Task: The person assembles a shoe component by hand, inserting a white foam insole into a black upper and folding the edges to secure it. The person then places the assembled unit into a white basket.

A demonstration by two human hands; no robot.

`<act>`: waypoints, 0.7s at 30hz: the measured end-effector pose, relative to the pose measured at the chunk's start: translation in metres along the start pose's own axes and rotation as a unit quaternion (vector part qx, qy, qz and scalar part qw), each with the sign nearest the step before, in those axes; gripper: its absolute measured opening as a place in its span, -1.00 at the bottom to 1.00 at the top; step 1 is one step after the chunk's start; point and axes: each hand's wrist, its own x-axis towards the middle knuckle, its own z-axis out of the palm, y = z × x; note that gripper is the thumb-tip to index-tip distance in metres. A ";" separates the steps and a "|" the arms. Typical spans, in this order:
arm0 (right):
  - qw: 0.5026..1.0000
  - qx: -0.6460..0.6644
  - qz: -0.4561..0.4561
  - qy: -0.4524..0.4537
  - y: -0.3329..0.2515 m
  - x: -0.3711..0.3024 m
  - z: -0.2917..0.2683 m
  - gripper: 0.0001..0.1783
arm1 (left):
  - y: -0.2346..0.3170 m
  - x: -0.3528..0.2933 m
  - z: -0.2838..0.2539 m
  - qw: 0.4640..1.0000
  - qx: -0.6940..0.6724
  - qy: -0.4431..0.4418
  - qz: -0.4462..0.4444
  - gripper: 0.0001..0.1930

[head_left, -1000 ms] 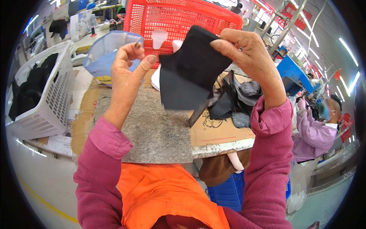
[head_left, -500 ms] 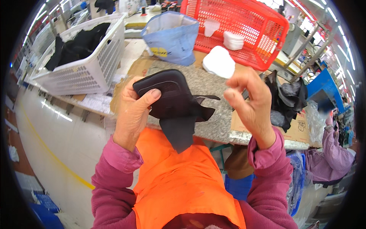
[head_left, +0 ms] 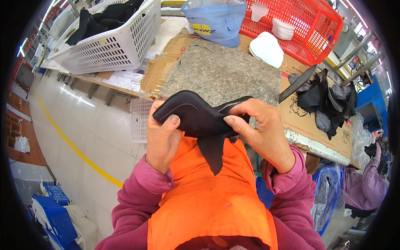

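The black cloth piece point(head_left: 196, 114) is held between the two hands, above the lap of the orange apron point(head_left: 212, 200) and just on the near side of the grey speckled mat point(head_left: 229, 68). The left hand point(head_left: 161, 139) grips its left end, thumb pressed on the upper face and the other fingers mostly hidden behind. The right hand point(head_left: 266, 131) pinches it on the right side between thumb and fingers, where a folded part sticks out to the far right. A pointed flap (loose, by the look of it) hangs down on the near side, between the hands.

Right of the mat, a dark flat strip point(head_left: 298, 83) lies at a slant near a heap of black scraps point(head_left: 323, 98) on cardboard point(head_left: 306, 123). Beyond the mat stand a blue bag point(head_left: 218, 18) and, to its right, a red basket point(head_left: 314, 39); white pads point(head_left: 266, 49) lie just before the basket. A white basket point(head_left: 112, 54) with dark cloth point(head_left: 110, 18) stands far left.
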 end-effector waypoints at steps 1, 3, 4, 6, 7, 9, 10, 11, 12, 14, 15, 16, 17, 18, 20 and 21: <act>0.999 0.032 0.005 -0.016 -0.002 0.000 0.001 -0.83 | -0.002 -0.004 0.000 1.000 -0.002 -0.007 0.006 -0.67; 0.994 0.095 0.020 -0.052 -0.004 0.002 0.003 -0.84 | -0.004 -0.012 0.000 1.000 -0.009 -0.006 0.007 -0.67; 0.989 0.125 0.026 -0.069 -0.004 0.002 0.004 -0.85 | -0.005 -0.015 0.000 1.000 -0.011 0.002 0.009 -0.67; 0.990 0.124 -0.008 -0.065 -0.004 0.002 0.006 -0.87 | 0.001 -0.020 -0.001 0.999 -0.018 -0.021 -0.021 -0.72; 0.990 0.121 -0.023 -0.067 -0.004 0.002 0.007 -0.88 | 0.008 -0.020 -0.002 0.998 -0.031 -0.027 -0.046 -0.73; 0.991 0.100 -0.058 -0.072 -0.006 0.002 0.008 -0.89 | 0.029 -0.016 -0.004 0.991 0.012 -0.111 -0.073 -0.65; 0.990 0.084 -0.077 -0.077 -0.008 0.001 0.009 -0.90 | 0.041 -0.011 -0.005 0.986 0.076 -0.107 -0.106 -0.61; 0.990 0.069 -0.096 -0.082 -0.010 0.000 0.010 -0.91 | 0.052 -0.006 -0.005 0.974 0.136 -0.122 -0.132 -0.57; 0.989 0.043 -0.112 -0.091 -0.012 -0.001 0.010 -0.91 | 0.061 -0.001 -0.003 0.958 0.197 -0.143 -0.152 -0.52; 0.983 -0.009 -0.145 -0.108 -0.017 -0.002 0.012 -0.90 | 0.072 0.001 0.004 0.889 0.410 -0.174 -0.107 -0.51; 0.982 -0.025 -0.152 -0.112 -0.020 -0.003 0.013 -0.89 | 0.076 0.000 0.009 0.837 0.500 -0.209 -0.075 -0.53; 0.980 -0.043 -0.159 -0.114 -0.023 -0.005 0.015 -0.88 | 0.078 -0.002 0.014 0.780 0.576 -0.242 -0.037 -0.56; 0.977 -0.063 -0.167 -0.116 -0.026 -0.007 0.016 -0.87 | 0.074 -0.005 0.019 0.756 0.604 -0.253 0.002 -0.64; 0.977 -0.064 -0.166 -0.120 -0.028 -0.008 0.018 -0.87 | 0.072 -0.007 0.023 0.739 0.623 -0.255 0.006 -0.66; 0.975 -0.068 -0.167 -0.130 -0.031 -0.012 0.021 -0.86 | 0.067 -0.011 0.028 0.708 0.656 -0.260 0.017 -0.71; 0.974 -0.081 -0.173 -0.121 -0.031 -0.013 0.023 -0.86 | 0.063 -0.013 0.029 0.719 0.650 -0.245 0.024 -0.75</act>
